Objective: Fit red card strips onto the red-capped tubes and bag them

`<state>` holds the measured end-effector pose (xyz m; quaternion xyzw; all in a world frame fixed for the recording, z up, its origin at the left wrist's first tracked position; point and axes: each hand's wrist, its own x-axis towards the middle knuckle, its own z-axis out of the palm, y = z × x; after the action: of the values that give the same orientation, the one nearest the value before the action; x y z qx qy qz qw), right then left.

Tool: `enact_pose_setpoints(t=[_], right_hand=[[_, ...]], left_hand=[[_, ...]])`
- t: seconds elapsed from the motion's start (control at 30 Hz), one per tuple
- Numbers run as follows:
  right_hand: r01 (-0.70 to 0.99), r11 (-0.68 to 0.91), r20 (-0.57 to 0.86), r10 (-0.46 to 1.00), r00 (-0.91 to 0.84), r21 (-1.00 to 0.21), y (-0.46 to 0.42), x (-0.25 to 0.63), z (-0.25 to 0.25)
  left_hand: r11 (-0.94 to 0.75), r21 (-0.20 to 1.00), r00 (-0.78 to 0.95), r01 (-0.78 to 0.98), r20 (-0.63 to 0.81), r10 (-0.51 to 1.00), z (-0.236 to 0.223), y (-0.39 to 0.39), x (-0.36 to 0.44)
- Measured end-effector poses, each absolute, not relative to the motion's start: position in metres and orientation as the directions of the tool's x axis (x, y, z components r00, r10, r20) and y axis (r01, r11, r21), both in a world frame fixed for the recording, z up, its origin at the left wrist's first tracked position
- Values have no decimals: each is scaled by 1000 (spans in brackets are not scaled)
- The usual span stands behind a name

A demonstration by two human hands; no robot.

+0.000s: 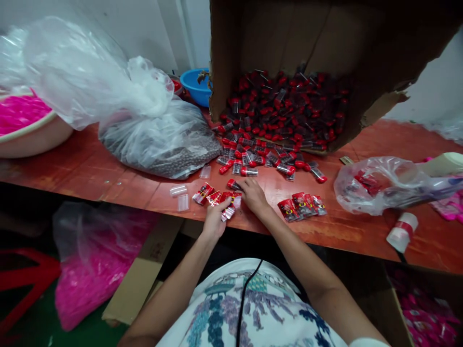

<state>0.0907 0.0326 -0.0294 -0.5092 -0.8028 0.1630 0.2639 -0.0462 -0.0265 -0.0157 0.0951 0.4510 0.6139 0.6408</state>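
My left hand (216, 220) is closed on several small red printed packets (235, 198), fanned out at the table's front edge. Just right of it, my right hand (254, 195) has its fingers round a small clear bottle with a red cap (232, 184), whose cap end points left. More red packets (202, 193) lie at the left hand's far side. To their left are empty clear plastic tubes (183, 202). A small row of red packets with dark contents (289, 210) rests right of my right forearm. Beyond my hands, red-capped bottles (249, 171) lie scattered.
A cardboard box (376, 108) on its side spills red-capped bottles onto the red table (340, 226). Left of it stands a clear bag of grey beads (162, 154), with a blue bowl (197, 89) behind. A plastic bag (376, 185) and a white roll (402, 232) lie right.
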Motion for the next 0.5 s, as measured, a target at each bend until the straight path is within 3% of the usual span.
enact_pose_setpoints(t=[0.13, 0.3, 0.4, 0.5], right_hand=[[661, 329, 248, 944, -217, -674, 6, 107, -26], [284, 20, 48, 995, 93, -959, -52, 133, -21], [82, -66, -56, 991, 119, -994, -80, 139, -17], [12, -70, -67, 985, 157, -997, -92, 141, -13]], left_hand=[[221, 675, -193, -704, -481, 855, -15, -27, -46], [260, 663, -127, -701, -476, 871, -15, -23, -34], [303, 629, -82, -715, -507, 858, -14, -20, -18], [343, 605, -45, -718, -533, 845, -12, -20, -1]])
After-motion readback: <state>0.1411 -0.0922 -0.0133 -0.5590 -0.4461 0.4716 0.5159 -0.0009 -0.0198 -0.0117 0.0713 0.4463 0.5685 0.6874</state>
